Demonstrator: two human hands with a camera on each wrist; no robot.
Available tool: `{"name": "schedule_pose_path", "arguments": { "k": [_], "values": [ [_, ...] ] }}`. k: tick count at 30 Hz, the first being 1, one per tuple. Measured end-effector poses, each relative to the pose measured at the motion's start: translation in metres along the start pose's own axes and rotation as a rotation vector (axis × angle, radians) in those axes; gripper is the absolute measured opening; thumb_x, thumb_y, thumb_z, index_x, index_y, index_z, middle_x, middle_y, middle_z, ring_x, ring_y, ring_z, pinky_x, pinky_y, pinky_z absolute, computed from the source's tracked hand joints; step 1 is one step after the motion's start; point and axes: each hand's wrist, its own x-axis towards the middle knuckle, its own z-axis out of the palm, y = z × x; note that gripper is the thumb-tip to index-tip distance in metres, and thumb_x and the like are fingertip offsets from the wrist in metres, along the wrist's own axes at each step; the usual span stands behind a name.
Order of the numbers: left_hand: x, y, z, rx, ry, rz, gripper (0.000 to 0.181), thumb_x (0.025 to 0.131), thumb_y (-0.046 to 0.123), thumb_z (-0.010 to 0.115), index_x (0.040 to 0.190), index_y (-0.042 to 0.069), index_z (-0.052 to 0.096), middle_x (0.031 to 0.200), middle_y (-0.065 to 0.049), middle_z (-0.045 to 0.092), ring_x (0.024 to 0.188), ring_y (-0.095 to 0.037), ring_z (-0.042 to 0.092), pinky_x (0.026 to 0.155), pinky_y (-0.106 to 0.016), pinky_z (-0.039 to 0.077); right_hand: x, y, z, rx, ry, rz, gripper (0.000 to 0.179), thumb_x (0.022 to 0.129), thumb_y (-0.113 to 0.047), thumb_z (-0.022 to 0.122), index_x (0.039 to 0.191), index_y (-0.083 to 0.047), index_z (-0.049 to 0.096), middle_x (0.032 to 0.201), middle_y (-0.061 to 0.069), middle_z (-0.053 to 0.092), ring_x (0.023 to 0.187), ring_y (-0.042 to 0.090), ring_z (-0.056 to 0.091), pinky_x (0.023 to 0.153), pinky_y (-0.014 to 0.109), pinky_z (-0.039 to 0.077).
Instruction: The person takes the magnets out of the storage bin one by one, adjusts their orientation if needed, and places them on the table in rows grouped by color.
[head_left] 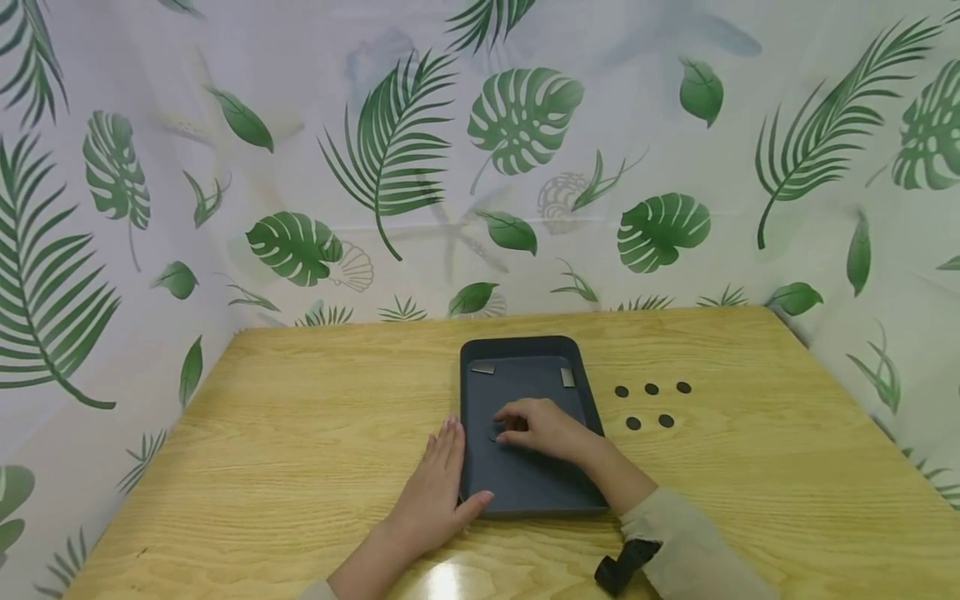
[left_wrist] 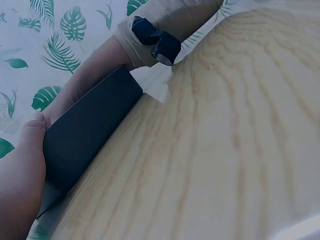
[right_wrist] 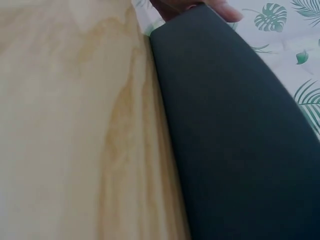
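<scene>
A dark rectangular tray (head_left: pixel 525 487) lies on the wooden table, its tall side wall filling much of the right wrist view. My left hand (head_left: pixel 431 500) rests along the tray's left side with straight fingers, the thumb over the near corner. In the left wrist view, the left thumb (left_wrist: pixel 31 135) shows at the tray wall (left_wrist: pixel 92 127). Inside the tray, my right hand (head_left: pixel 543 427) bends its fingers low over the floor. Between its thumb and forefinger is a small dark disc (head_left: pixel 495 432), partly hidden and hard to pick out against the tray.
Two small silvery plates, one at the far left (head_left: pixel 483 367) and one at the far right (head_left: pixel 567 377), lie inside the tray. Several black discs (head_left: pixel 652 389) sit in two rows on the table to its right. A leaf-print cloth (head_left: pixel 420 275) hangs behind the table (head_left: pixel 337 417).
</scene>
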Motion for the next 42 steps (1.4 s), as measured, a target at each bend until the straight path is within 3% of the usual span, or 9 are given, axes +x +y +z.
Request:
{"name": "schedule_pose_path", "arguments": {
  "k": [12, 24, 34, 42],
  "values": [
    [-0.0002, -0.0001, 0.0003, 0.009, -0.003, 0.004, 0.087, 0.096, 0.051, 0.045, 0.148, -0.008, 0.008, 0.157, -0.021, 0.003, 0.146, -0.026, 0.002, 0.116, -0.047, 0.011, 0.0028, 0.0011, 0.0043, -0.074, -0.030, -0.053, 0.030, 0.085, -0.021, 0.071, 0.111, -0.005, 0.071, 0.084, 0.001, 0.058, 0.071, 0.007, 0.049, 0.061, 0.019, 0.042],
    [-0.0001, 0.0004, -0.0002, 0.015, 0.005, 0.003, 0.087, 0.096, 0.051, 0.045, 0.148, -0.008, 0.009, 0.157, -0.022, 0.004, 0.146, -0.027, 0.002, 0.117, -0.047, 0.012, 0.0023, 0.0038, 0.0071, -0.078, -0.006, -0.111, 0.013, 0.082, -0.018, 0.075, 0.092, -0.009, 0.073, 0.081, -0.001, 0.059, 0.070, 0.006, 0.055, 0.061, 0.018, 0.047],
    [-0.0003, -0.0005, 0.0021, 0.000, 0.023, 0.008, 0.087, 0.095, 0.049, 0.047, 0.148, -0.008, 0.009, 0.157, -0.023, 0.005, 0.146, -0.027, 0.003, 0.116, -0.047, 0.012, 0.0020, -0.0011, 0.0044, -0.103, -0.062, -0.064, 0.009, 0.083, -0.016, 0.070, 0.085, -0.010, 0.063, 0.077, -0.004, 0.057, 0.067, 0.006, 0.051, 0.061, 0.021, 0.046],
    [-0.0001, -0.0008, 0.0030, -0.005, 0.023, 0.005, 0.087, 0.095, 0.049, 0.048, 0.148, -0.008, 0.010, 0.157, -0.022, 0.005, 0.146, -0.027, 0.003, 0.117, -0.047, 0.012, 0.0008, 0.0005, 0.0024, -0.099, -0.029, -0.030, 0.010, 0.082, -0.017, 0.071, 0.085, -0.011, 0.063, 0.074, -0.005, 0.058, 0.064, 0.005, 0.051, 0.059, 0.021, 0.045]
  ]
}}
